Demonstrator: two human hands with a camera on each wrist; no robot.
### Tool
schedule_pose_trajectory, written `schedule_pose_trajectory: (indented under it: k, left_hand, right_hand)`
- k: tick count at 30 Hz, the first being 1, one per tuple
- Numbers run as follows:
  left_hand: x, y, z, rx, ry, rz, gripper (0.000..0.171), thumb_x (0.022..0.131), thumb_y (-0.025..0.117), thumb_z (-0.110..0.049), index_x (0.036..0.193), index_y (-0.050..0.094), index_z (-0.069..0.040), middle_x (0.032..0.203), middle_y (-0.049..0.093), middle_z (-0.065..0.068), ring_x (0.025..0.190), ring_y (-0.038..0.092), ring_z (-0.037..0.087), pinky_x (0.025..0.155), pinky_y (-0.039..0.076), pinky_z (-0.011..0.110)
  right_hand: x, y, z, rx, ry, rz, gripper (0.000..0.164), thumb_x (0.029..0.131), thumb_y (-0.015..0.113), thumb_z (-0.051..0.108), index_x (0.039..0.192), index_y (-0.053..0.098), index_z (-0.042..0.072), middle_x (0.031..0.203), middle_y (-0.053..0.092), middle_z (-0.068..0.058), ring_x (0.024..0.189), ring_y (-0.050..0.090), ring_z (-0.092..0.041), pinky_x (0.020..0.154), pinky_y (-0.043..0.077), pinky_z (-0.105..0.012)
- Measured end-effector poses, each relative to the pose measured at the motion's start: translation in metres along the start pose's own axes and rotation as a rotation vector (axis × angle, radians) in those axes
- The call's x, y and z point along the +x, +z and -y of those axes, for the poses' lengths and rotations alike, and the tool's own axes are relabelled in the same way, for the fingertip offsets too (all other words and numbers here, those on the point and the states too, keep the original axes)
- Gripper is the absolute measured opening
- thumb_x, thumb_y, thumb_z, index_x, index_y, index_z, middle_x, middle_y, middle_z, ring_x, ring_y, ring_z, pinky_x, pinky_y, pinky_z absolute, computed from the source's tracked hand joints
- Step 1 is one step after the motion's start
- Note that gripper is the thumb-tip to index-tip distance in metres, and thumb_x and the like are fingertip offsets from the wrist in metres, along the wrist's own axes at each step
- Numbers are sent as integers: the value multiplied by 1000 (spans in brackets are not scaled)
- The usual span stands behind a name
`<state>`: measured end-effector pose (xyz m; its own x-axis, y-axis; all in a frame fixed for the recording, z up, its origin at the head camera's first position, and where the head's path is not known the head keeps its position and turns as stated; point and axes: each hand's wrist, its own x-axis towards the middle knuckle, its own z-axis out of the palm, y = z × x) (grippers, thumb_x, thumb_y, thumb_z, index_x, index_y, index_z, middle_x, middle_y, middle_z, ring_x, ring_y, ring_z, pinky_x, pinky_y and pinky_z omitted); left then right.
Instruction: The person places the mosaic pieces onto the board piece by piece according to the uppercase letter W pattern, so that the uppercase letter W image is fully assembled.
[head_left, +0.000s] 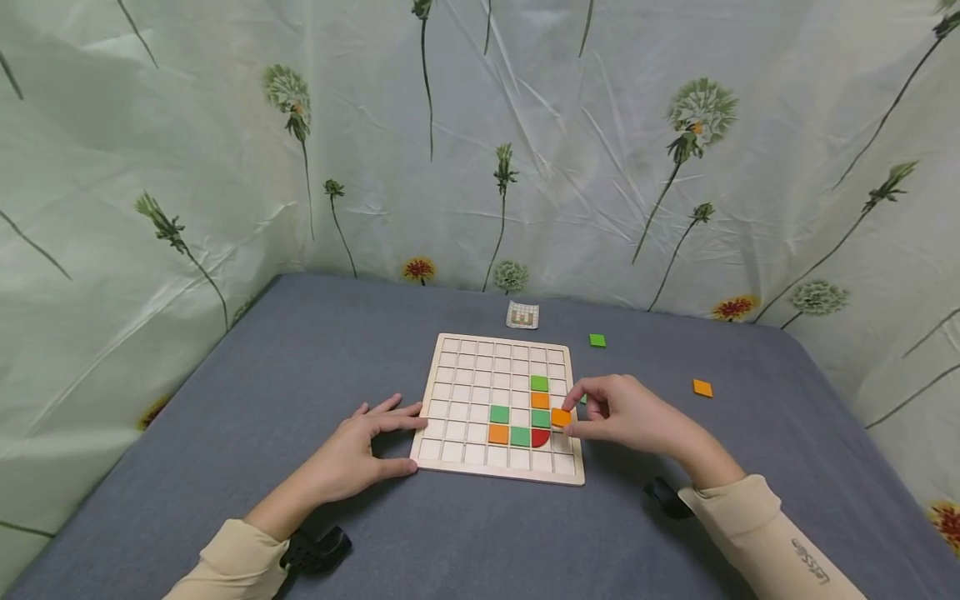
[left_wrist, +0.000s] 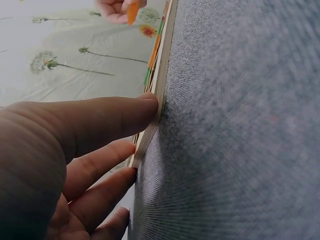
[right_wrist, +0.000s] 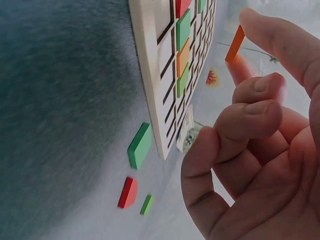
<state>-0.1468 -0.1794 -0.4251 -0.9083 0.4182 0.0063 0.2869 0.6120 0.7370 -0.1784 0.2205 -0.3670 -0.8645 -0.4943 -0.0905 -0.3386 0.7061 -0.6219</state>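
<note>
My right hand (head_left: 630,417) pinches an orange square tile (head_left: 560,417) between thumb and forefinger, above the right part of a wooden grid board (head_left: 502,474). In the right wrist view this tile (right_wrist: 235,44) is seen nearly edge-on and the other fingers are curled. My left hand (head_left: 348,454) touches the board's left edge with extended fingers, its thumb (left_wrist: 120,117) against the near left corner. Set in the grid are several green and orange square tiles, among them a lower orange one (head_left: 498,433), plus a red round-edged tile (head_left: 539,438), partly overlapped by the held tile.
Behind the board lies a small pattern card (head_left: 522,316). A light green tile (head_left: 597,341) and an orange tile (head_left: 702,388) lie to the right on the grey cloth (head_left: 337,350). Beside the board, a dark green tile (right_wrist: 139,146) and red tile (right_wrist: 128,192) show.
</note>
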Motion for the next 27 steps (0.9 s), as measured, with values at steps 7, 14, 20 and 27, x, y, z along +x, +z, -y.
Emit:
schedule_pose_trajectory:
  k: [7,14,20,27]
  left_hand:
    - [-1,-1,1,-11,-3,8,53,88,90,-25,138,74,-23,163,56,2,164,30,41,131,7,74]
    - [0,-1,2,-16,-15,16,53,88,90,-25,139,74,-22,164,55,3,164,29,41,131,5,74]
    - [0,-1,0,-10,-17,16,54,88,90,-26,139,73,-22,164,55,3,164,29,41,131,5,73]
    - [0,-1,2,-2,-7,13,53,89,89,-27,139,73,-22,163,55,3,164,30,41,131,6,74]
  right_hand:
    - [23,6,5,1,-17,8,25,91,87,29,105,74,13,67,47,8,57,39,-5,56,34,-21]
    - [47,14,10,16,-43,45,23,92,86,27,106,74,12,64,47,6,56,40,-7,55,34,-21]
    - [61,19,14,-1,-58,56,22,93,86,26,106,75,13,63,48,7,56,41,-9,58,38,-22]
    - [75,23,15,10,-36,83,21,93,85,26,107,76,14,65,53,4,56,43,-11,57,38,-24]
